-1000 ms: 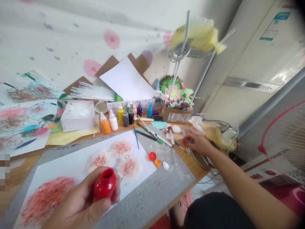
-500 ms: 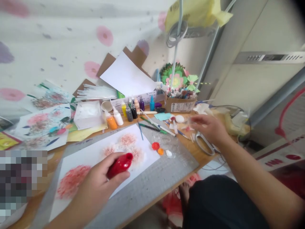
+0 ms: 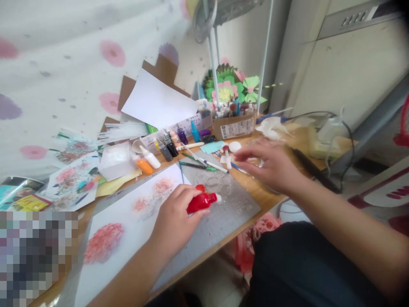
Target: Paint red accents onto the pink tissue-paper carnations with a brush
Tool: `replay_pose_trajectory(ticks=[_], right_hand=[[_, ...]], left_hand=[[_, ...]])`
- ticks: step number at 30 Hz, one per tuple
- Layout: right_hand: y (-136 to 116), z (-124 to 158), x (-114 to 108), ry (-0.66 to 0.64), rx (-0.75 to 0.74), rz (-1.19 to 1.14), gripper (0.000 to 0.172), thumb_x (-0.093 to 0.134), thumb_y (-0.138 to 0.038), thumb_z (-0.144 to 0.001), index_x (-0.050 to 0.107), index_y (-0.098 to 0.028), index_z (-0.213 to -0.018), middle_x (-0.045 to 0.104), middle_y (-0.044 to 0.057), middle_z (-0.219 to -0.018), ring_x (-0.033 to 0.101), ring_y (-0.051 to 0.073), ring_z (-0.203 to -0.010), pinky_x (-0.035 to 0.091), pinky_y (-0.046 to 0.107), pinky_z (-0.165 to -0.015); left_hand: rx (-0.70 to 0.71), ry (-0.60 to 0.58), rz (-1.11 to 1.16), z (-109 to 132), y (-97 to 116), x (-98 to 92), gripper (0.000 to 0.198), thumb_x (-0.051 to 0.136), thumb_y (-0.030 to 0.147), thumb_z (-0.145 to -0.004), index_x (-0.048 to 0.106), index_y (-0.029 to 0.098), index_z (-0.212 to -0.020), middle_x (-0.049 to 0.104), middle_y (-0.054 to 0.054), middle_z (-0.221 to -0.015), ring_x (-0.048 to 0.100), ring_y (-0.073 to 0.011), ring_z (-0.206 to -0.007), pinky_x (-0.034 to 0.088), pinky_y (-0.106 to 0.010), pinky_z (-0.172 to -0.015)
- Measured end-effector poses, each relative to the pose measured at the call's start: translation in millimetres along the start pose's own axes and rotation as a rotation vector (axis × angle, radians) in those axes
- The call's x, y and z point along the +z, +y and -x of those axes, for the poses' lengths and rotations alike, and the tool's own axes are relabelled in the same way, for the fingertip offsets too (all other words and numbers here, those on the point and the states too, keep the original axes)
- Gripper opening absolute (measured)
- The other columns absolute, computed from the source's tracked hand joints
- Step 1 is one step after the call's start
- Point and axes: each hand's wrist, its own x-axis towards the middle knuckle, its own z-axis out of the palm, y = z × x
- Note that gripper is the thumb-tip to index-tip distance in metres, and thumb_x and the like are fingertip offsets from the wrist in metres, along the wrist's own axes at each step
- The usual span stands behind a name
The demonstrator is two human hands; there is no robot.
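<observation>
My left hand (image 3: 180, 213) is wrapped round a red paint bottle (image 3: 200, 202), which tilts sideways with its uncapped neck toward the right. The bottle is over the paint dabs on the grey mat (image 3: 238, 209) and hides most of them; a bit of red paint (image 3: 200, 187) shows behind it. Under my left arm lies a white sheet (image 3: 128, 238) painted with a large red flower (image 3: 105, 243) and smaller pale ones. My right hand (image 3: 265, 164) hovers with fingers apart, holding nothing I can see, beside a white nozzle with a red-stained end (image 3: 226, 154).
Brushes (image 3: 204, 164) lie across the mat's far edge. Behind them stand several paint bottles (image 3: 164, 149) and a cardboard box (image 3: 236, 125) full of tools. A white tray (image 3: 116, 162) and a painted flower picture (image 3: 75, 179) are at left. A cable (image 3: 349, 145) runs at right.
My left hand has carried the red bottle right, from above the painted sheet to the paint dabs, and tipped it over sideways. My right hand has shifted slightly left. The view has turned a little.
</observation>
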Motion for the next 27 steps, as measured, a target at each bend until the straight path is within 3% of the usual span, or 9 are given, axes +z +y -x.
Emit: replay_pose_trajectory(ticks=[12, 27], right_hand=[[10.4, 4.9, -16.0, 0.006, 0.071, -0.088, 0.014, 0.062, -0.024, -0.077, 0.066, -0.023, -0.09, 0.07, 0.001, -0.083, 0.065, 0.017, -0.077, 0.053, 0.033, -0.071], [6.3, 3.5, -14.0, 0.022, 0.086, -0.1, 0.009, 0.062, -0.025, -0.077, 0.066, -0.023, -0.085, 0.069, 0.001, -0.082, 0.065, 0.016, -0.075, 0.053, 0.032, -0.07]], left_hand=[[0.061, -0.103, -0.152, -26.3, -7.2, -3.3, 0.019, 0.068, 0.028, -0.078, 0.061, 0.022, -0.094, 0.06, 0.0, -0.097, 0.053, -0.0193, -0.094, 0.039, -0.032, -0.083], [0.037, -0.126, -0.181, -24.5, -9.3, 2.2, 0.017, 0.066, 0.031, -0.08, 0.063, 0.02, -0.092, 0.063, -0.001, -0.094, 0.056, -0.0205, -0.089, 0.041, -0.033, -0.08]])
